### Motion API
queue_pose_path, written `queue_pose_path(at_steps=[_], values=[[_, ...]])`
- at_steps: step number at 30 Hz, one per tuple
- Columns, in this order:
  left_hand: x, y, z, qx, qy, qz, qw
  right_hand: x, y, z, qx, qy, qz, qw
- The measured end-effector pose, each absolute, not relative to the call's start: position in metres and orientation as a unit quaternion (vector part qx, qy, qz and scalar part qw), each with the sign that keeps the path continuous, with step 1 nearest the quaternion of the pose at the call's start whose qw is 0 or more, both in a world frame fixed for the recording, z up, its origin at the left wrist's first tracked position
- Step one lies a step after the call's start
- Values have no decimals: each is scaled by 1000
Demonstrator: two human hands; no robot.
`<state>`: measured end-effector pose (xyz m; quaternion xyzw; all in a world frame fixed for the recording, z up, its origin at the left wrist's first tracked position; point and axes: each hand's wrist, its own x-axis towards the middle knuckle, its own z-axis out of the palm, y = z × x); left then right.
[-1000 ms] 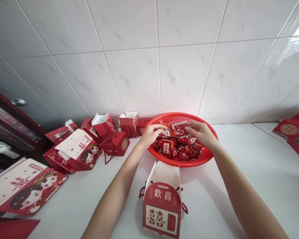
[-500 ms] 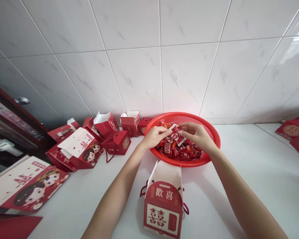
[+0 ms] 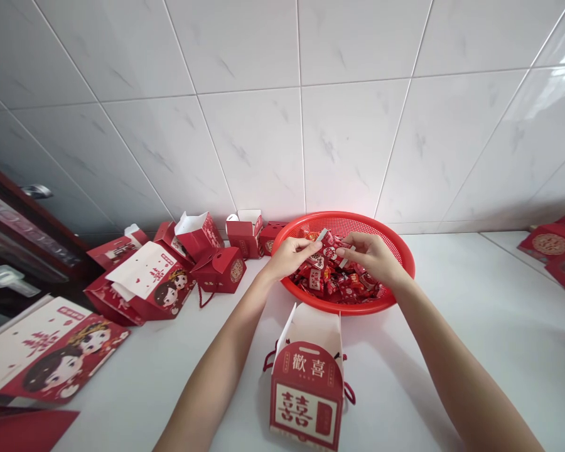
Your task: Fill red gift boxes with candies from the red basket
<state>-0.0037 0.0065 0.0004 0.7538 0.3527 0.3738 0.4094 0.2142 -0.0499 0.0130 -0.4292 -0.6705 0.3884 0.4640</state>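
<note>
Over a red plastic basket (image 3: 407, 254) of red-wrapped candies (image 3: 343, 290), my left hand (image 3: 292, 256) and my right hand (image 3: 368, 254) hold a red candy packet (image 3: 330, 248) with pale ends. The left thumb and fingers pinch its left end, and the right ones pinch its right end. In front of the basket stands an open red box (image 3: 306, 395) with white and red lettering, its cream flaps raised and cord handles at its sides. Neither hand touches this box.
Several red boxes, among them a small closed one (image 3: 221, 270) and one with cartoon figures (image 3: 157, 282), stand at the left on the white counter (image 3: 433, 351). More red boxes (image 3: 558, 248) lie at the far right. A tiled wall (image 3: 348, 138) rises behind.
The packet between my hands has turned a little, showing more of its printed face. My hands stay over the basket, and the view has shifted very slightly.
</note>
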Motion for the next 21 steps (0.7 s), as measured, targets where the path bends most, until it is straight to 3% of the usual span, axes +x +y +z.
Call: queue_pose_path(at_steps=[3, 8, 12, 15, 18, 21], values=[[-3, 6, 2, 741, 373, 352, 434, 214, -49, 10, -452, -693, 311, 467], [-4, 5, 8, 729, 341, 339, 488, 208, -51, 4, -487, -750, 66, 444], [-6, 5, 9, 704, 334, 343, 524, 206, -54, 3, -486, -763, 9, 426], [-6, 5, 9, 698, 318, 376, 520, 207, -55, 6, -468, -746, 77, 467], [-6, 4, 9, 699, 299, 383, 525, 207, -56, 10, -462, -684, 229, 516], [-6, 3, 10, 699, 294, 379, 530, 208, -57, 15, -438, -636, 385, 505]])
